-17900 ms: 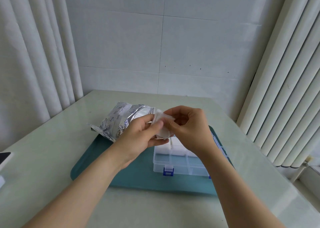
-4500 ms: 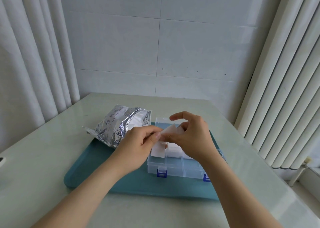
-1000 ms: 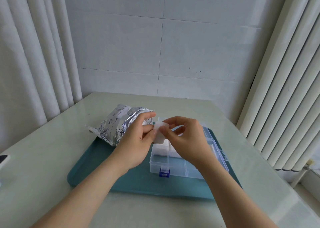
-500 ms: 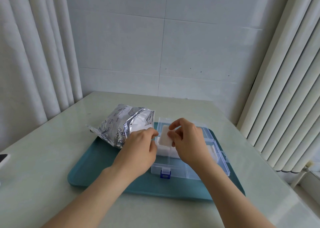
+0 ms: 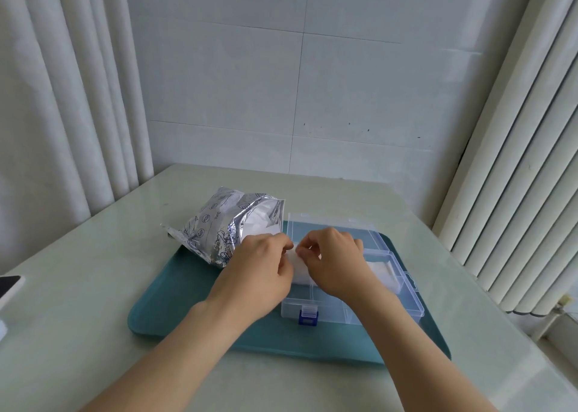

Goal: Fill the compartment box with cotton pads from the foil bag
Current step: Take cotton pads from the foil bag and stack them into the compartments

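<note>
The compartment box is set on the teal tray. Just over its back-left cell, a cotton pad is pinched from both sides, by the left hand at nine o'clock and the right hand at three. Other pads are seen farther at three o'clock, and the foil bag at ten.

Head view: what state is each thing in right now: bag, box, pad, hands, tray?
foil bag: open, lying on its side, white showing in its mouth.
compartment box: lid open, laid back; stored pads in a back compartment.
blue latch: unfastened.
cotton pad: pinched between both hands, low over the box.
left hand: pinches the pad.
right hand: pinches the pad.
teal tray: bears bag and box.
</note>
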